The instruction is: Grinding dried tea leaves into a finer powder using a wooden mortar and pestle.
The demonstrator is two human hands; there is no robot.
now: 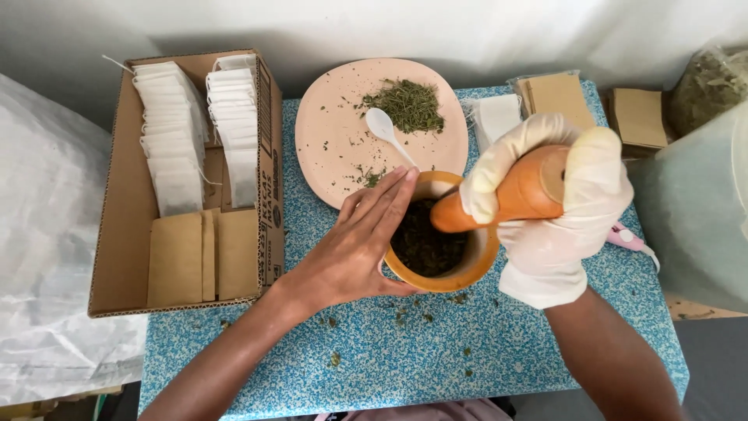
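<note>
Nearest the camera, 2 bare forearms reach up over the blue-and-white speckled table mat (405, 351), which is littered with stray green flakes. The left hand (354, 245), ungloved, lies flat and open-fingered against the near-left wall of the round orange wooden mortar (467, 273), steadying it rather than gripping anything. The right hand (557, 210), in a pale cream disposable glove, is clenched around the orange wooden pestle (506, 199), whose tip is tilted down into the bowl. Inside the mortar sits a dark mass of dried green herb (425, 245), which looks partly broken down, though how fine it is cannot be told from here. Just behind the mortar, the round pale pink plate (327, 148) carries a separate heap of loose dried leaves (405, 105) and a small white plastic spoon (383, 127), so a good share of the herb appears not yet ground. To the left, the open brown cardboard box (117, 257) holds 2 rows of white paper filter bags (167, 132) and some flat brown paper sachets (195, 257); whether any are filled cannot be told. More white bags (499, 117) and tan paper envelopes (557, 95) lie at the far edge, with a clear sack of dried leaves (705, 82) at the far right. By this showing, the grinding is midway.
</note>
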